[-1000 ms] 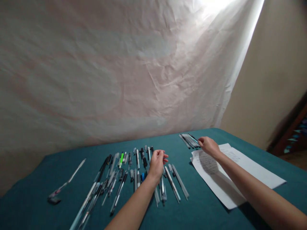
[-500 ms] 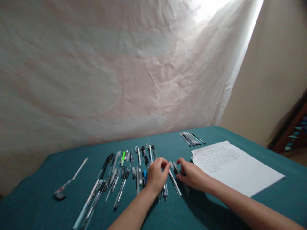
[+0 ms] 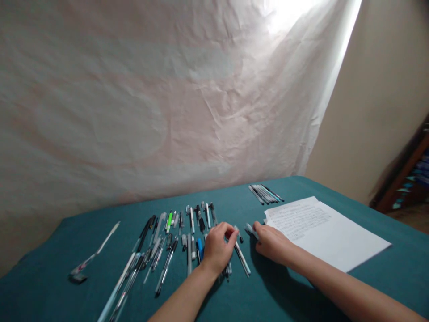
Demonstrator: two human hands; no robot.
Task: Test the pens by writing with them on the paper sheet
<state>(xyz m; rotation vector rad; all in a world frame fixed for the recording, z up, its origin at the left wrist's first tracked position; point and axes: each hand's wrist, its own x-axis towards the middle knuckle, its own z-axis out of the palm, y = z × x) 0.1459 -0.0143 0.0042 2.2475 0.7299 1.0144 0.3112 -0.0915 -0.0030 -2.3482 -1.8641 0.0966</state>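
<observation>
My left hand [image 3: 219, 246] is closed over the right part of the pen rows, thumb and forefinger together. What they hold, if anything, I cannot make out. Just right of its fingertips a white pen [image 3: 242, 259] slants on the cloth, with a dark-tipped cap [image 3: 239, 235] by its upper end. My right hand [image 3: 273, 241] is closed round a clear pen [image 3: 250, 230], whose end sticks out past the fingers near the paper. Beneath and beside my left hand lie several pens and caps, among them a blue one [image 3: 200, 247], partly hidden.
A teal cloth [image 3: 110, 250] covers the table. Several pens and a green highlighter [image 3: 169, 222] lie at the left. Thin refills [image 3: 266, 194] lie in a row at the back, near handwritten paper sheets [image 3: 348, 243]. A white stick with a crumpled dark end [image 3: 97, 252] is far left.
My right hand has moved slightly right and closed round the clear pen, lifting it off its place beside the white pen. My left hand has hardly moved.
</observation>
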